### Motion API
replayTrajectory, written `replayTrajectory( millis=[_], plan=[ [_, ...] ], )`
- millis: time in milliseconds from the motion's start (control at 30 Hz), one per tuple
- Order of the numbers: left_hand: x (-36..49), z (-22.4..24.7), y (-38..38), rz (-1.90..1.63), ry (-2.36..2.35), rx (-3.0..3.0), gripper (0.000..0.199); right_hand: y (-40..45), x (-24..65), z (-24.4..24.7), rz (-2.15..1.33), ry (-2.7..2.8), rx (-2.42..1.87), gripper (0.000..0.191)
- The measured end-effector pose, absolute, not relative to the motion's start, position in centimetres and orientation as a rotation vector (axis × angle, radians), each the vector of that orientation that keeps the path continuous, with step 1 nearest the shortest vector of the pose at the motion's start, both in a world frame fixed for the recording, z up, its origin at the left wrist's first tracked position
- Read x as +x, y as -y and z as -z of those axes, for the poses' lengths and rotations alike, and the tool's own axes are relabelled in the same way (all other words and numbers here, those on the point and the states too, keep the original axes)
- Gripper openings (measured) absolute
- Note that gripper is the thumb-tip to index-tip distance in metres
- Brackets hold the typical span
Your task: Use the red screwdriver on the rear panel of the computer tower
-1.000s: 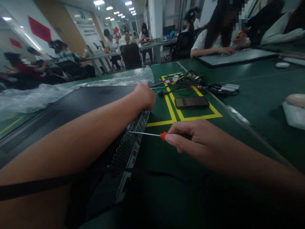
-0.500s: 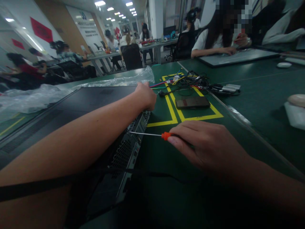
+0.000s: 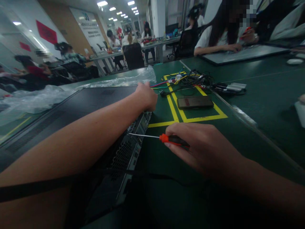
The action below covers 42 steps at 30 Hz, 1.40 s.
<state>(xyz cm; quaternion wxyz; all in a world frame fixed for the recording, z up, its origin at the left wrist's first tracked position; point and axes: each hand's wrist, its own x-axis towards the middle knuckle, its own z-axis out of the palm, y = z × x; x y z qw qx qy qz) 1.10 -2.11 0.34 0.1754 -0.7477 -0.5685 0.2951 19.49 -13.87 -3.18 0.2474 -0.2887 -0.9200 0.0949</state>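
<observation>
Evidently the work is under way, not finished: the computer case (image 3: 95, 98) lies on the worktop (image 3: 262, 95), top cover (image 3: 62, 117) on; the left hand (image 3: 147, 96) bends over its far corner, its grip unclear; the screwdriver (image 3: 164, 138) points into the back panel (image 3: 124, 156), result too small to judge; the right hand (image 3: 202, 144) grasps its handle (image 3: 177, 140).

Small white ceiling lights (image 3: 102, 3) across the top of the frame burn out in an otherwise dim scene, while the lower middle, including the near end of the black case (image 3: 95, 98), sinks into near-black shadow. A faint sheen lies on the green surface (image 3: 259, 98), with brighter glare along a shiny strip (image 3: 244, 115) at right. The background looks soft, and wide-angle distortion tilts the upper-left wall (image 3: 56, 14).
</observation>
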Motion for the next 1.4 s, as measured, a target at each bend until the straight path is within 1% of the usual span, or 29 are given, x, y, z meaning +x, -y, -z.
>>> replayTrajectory(
  millis=[167,533,633,733,867,1000,1200,1400],
  plan=[
    [1.2,-0.4,2.1,-0.825,1.633,-2.124,0.054,14.4,19.5,2.6,-0.171,2.579,-0.837,0.001],
    [1.1,-0.3,2.1,-0.798,1.676,-2.133,0.056,15.6,18.9,1.8,-0.217,2.649,-0.966,0.015],
    [1.1,-0.2,2.0,-0.799,1.672,-2.127,0.056,15.7,18.8,2.0,-0.174,2.596,-0.951,0.008],
    [1.2,-0.2,2.1,-0.834,1.653,-2.1,0.055,15.7,19.0,2.0,-0.102,2.55,-0.91,0.014],
    [1.1,-0.2,2.0,-0.851,1.637,-2.098,0.056,15.9,19.5,1.6,-0.04,2.546,-0.869,0.01],
    [1.1,-0.1,2.0,-0.811,1.668,-2.117,0.057,16.1,19.7,1.5,-0.005,2.545,-0.865,0.01],
    [1.2,-0.2,2.2,-0.818,1.677,-2.105,0.055,15.7,19.4,1.6,-0.081,2.592,-0.959,0.012],
    [1.2,-0.3,2.1,-0.853,1.651,-2.086,0.058,15.5,19.3,1.6,-0.154,2.618,-0.976,0.016]
  ],
)
